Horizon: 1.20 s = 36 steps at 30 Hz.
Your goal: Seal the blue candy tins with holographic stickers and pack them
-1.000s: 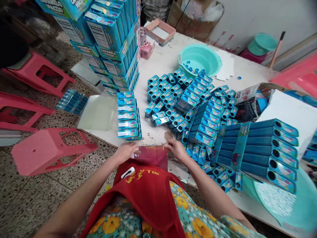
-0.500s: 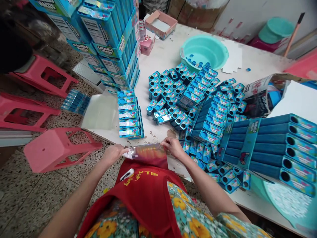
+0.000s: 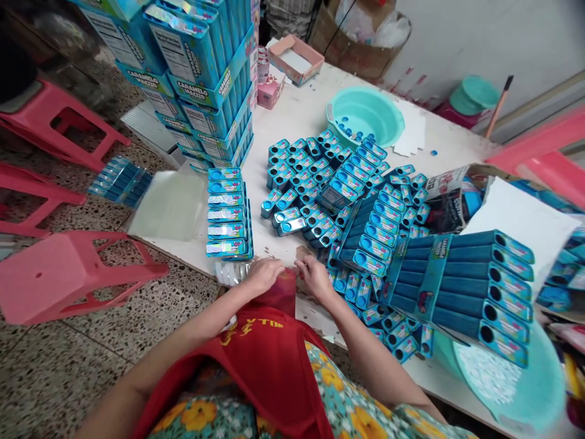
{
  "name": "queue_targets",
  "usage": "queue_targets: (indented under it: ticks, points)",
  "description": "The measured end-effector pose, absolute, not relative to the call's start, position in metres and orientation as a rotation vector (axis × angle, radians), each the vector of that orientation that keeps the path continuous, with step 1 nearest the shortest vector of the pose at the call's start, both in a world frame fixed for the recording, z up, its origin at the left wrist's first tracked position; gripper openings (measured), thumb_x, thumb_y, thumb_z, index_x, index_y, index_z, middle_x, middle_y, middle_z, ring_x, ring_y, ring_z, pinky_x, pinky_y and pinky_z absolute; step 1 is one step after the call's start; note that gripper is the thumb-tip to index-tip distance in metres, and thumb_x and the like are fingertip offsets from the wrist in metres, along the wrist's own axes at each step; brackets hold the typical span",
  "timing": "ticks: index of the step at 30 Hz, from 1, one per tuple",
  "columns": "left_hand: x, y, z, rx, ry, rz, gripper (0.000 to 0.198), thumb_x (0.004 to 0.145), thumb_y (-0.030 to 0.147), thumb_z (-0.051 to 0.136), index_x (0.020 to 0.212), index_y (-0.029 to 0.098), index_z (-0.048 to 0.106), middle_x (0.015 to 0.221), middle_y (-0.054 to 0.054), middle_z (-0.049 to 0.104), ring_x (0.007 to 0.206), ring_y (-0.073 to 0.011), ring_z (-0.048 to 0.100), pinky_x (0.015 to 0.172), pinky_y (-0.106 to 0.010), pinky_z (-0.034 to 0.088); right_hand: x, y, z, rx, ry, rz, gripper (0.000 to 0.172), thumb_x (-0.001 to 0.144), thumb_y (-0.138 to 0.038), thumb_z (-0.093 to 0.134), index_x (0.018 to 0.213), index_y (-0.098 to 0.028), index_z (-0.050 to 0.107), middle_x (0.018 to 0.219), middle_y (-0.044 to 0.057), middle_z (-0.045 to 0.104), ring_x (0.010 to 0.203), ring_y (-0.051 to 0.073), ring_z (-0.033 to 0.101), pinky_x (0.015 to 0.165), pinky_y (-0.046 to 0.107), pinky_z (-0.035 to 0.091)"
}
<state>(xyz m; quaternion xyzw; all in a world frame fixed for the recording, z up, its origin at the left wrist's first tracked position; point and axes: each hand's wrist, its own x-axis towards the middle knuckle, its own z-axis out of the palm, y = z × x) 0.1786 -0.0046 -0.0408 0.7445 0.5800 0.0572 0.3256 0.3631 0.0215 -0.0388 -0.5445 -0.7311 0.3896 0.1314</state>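
Observation:
At the table's front edge, against the red apron, I hold a clear plastic bag [image 3: 231,274] by its upper edge. My left hand [image 3: 264,275] is closed on that edge, with the bag's shiny end sticking out to its left. Close by on the right, my right hand [image 3: 314,275] pinches the other end between thumb and fingers. Just beyond my left hand stands a row of blue printed boxes [image 3: 227,213]. Many loose blue boxes with round holes [image 3: 299,163] are crowded past my right hand.
A pile of clear plastic sheets [image 3: 171,206] lies at the left table edge. Behind it rises a tall stack of blue cartons [image 3: 201,79]. A turquoise basin [image 3: 384,113] stands at the back, another basin [image 3: 543,378] at right. Pink stools [image 3: 59,274] stand at left.
My left hand has slid right along the plastic's edge and is now near my right hand. The right hand keeps its pinch. The view has shifted slightly.

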Motion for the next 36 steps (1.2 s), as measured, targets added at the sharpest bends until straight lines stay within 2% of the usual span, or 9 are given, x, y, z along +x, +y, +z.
queue_targets:
  ticks: [4, 14, 18, 21, 23, 29, 32, 34, 36]
  points:
    - [0.174, 0.000, -0.045, 1.910, 1.489, 0.127, 0.036, 0.094, 0.036, 0.033, 0.080, 0.020, 0.062, 0.081, -0.003, 0.067, 0.081, -0.0168, 0.060, 0.072, -0.027, 0.037, 0.362, 0.011, -0.038, -1.519, -2.278, 0.634, 0.032, 0.093, -0.029, 0.040, 0.120, -0.019, 0.056, 0.113, 0.012, 0.056, 0.102, 0.022, 0.054, 0.082, 0.034, 0.047]
    - [0.174, 0.007, -0.054, 1.869, 1.467, 0.115, 0.037, 0.092, 0.036, 0.034, 0.076, 0.018, 0.063, 0.077, -0.004, 0.068, 0.077, -0.0173, 0.060, 0.071, -0.027, 0.036, 0.358, -0.029, -0.058, -1.338, -2.731, 0.260, 0.054, 0.086, -0.008, 0.040, 0.138, -0.018, 0.038, 0.139, 0.012, 0.043, 0.125, 0.030, 0.036, 0.094, 0.044, 0.038]
    - [0.173, 0.008, -0.057, 1.836, 1.487, 0.115, 0.036, 0.091, 0.036, 0.035, 0.078, 0.018, 0.064, 0.078, -0.004, 0.069, 0.075, -0.0170, 0.060, 0.068, -0.026, 0.036, 0.361, -0.033, -0.055, -1.276, -2.695, 0.233, 0.036, 0.089, -0.013, 0.043, 0.124, -0.018, 0.053, 0.130, 0.011, 0.054, 0.120, 0.027, 0.042, 0.090, 0.040, 0.038]
    - [0.175, 0.011, -0.059, 1.768, 1.496, 0.136, 0.034, 0.090, 0.035, 0.037, 0.078, 0.019, 0.065, 0.080, -0.005, 0.069, 0.077, -0.0182, 0.061, 0.070, -0.027, 0.038, 0.363, -0.028, -0.042, -1.312, -2.673, 0.265, 0.017, 0.090, -0.019, 0.048, 0.095, -0.017, 0.064, 0.097, 0.010, 0.067, 0.096, 0.024, 0.055, 0.079, 0.035, 0.040]
    - [0.177, 0.013, -0.059, 1.708, 1.516, 0.146, 0.032, 0.089, 0.034, 0.039, 0.079, 0.018, 0.065, 0.082, -0.007, 0.069, 0.082, -0.0200, 0.062, 0.075, -0.029, 0.040, 0.363, -0.022, -0.027, -1.390, -2.632, 0.367, 0.016, 0.089, -0.022, 0.050, 0.083, -0.018, 0.064, 0.077, 0.006, 0.065, 0.079, 0.020, 0.056, 0.071, 0.032, 0.040]
    - [0.172, 0.002, -0.018, 1.329, 1.247, 0.755, 0.038, 0.092, 0.037, 0.032, 0.119, 0.019, 0.052, 0.117, -0.009, 0.060, 0.108, -0.0176, 0.055, 0.090, -0.029, 0.041, 0.350, -0.001, 0.042, -1.493, -2.058, 1.063, 0.016, 0.087, -0.032, 0.056, 0.079, -0.019, 0.061, 0.074, 0.001, 0.063, 0.069, 0.014, 0.057, 0.066, 0.026, 0.042]
    - [0.160, -0.018, 0.023, 1.155, 1.036, 0.804, 0.032, 0.088, 0.041, 0.044, 0.106, 0.017, 0.055, 0.091, -0.004, 0.065, 0.083, -0.0143, 0.061, 0.074, -0.025, 0.046, 0.331, 0.006, 0.066, -1.450, -1.828, 1.287, 0.018, 0.083, -0.036, 0.061, 0.078, -0.019, 0.062, 0.072, 0.000, 0.063, 0.067, 0.013, 0.057, 0.065, 0.025, 0.044]
    - [0.148, -0.031, 0.048, 1.108, 1.149, 0.723, 0.028, 0.087, 0.041, 0.046, 0.085, 0.017, 0.058, 0.066, 0.002, 0.058, 0.062, -0.0106, 0.056, 0.060, -0.022, 0.044, 0.313, 0.007, 0.072, -1.422, -1.732, 1.373, 0.019, 0.081, -0.037, 0.063, 0.076, -0.019, 0.062, 0.071, 0.000, 0.063, 0.065, 0.013, 0.057, 0.065, 0.025, 0.044]
    - [0.131, -0.039, 0.067, 1.086, 1.331, 0.689, 0.031, 0.089, 0.041, 0.041, 0.078, 0.017, 0.057, 0.058, 0.004, 0.051, 0.052, -0.0084, 0.049, 0.053, -0.020, 0.040, 0.290, 0.008, 0.071, -1.379, -1.696, 1.395, 0.018, 0.080, -0.036, 0.064, 0.075, -0.019, 0.064, 0.070, 0.000, 0.063, 0.066, 0.013, 0.056, 0.065, 0.026, 0.044]
